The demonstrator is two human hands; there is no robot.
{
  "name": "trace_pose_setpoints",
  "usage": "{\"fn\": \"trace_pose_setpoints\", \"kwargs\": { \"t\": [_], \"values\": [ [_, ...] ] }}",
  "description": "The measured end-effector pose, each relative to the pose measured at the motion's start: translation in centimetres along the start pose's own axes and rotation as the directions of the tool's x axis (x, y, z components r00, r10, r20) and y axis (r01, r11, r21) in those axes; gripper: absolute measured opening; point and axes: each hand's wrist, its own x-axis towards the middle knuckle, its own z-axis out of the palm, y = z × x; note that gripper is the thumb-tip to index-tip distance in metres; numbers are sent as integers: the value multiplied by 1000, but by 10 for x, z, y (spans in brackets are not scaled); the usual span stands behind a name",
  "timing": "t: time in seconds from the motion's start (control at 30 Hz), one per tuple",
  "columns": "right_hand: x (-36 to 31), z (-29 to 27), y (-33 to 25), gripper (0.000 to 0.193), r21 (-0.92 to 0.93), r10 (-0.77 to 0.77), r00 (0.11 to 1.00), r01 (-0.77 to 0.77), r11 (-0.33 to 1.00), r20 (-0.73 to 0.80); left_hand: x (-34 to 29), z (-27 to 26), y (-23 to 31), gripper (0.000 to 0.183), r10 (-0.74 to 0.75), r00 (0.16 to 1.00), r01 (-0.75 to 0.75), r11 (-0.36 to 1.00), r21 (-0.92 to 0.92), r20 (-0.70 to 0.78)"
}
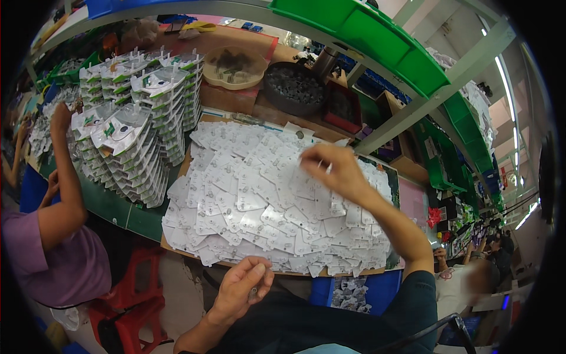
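Observation:
A broad heap of flat white plastic parts (253, 200) covers the table in front of me. They overlap in layers, many with small raised clear or grey bits. My right hand (337, 172) is over the right half of the heap, thumb and fingers pinched together. A small pale bit shows at its fingers, too small to name. Close to my body, just off the near edge of the heap, my left hand (243, 288) is held with its fingers curled in. Something small and greyish shows between them, but its kind is unclear.
Tall stacks of white and green assemblies (127, 135) stand left, beside a co-worker's arm (69, 177). Behind the heap are a beige tray (230, 84), a black round pan (289, 108) and a red box (348, 125). Green bins (365, 44) hang overhead; a blue bin (386, 292) sits below.

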Motion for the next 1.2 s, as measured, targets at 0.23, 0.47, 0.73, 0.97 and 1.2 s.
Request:
{"fn": "trace_pose_setpoints", "kwargs": {
  "t": [0.23,0.47,0.73,0.97,1.2],
  "values": [
    [70,9,134,16,-182,379,925,-373,910,0,-10,-26,-14,24,-179,984,180,979,94,-24],
    [81,42,178,17,-543,231,969,-150,826,84,-18,-39,-15,25,-392,916,399,912,94,-78],
    [83,49,181,16,-658,244,956,-79,749,164,-12,-45,-13,25,-448,894,448,886,122,-28],
    [79,28,164,16,-564,257,965,-180,806,59,-14,-38,-17,23,-396,917,398,914,76,-49],
    [54,3,65,16,-144,254,966,-246,959,43,-22,-38,-30,28,-322,946,317,940,131,25]
  ]
}}
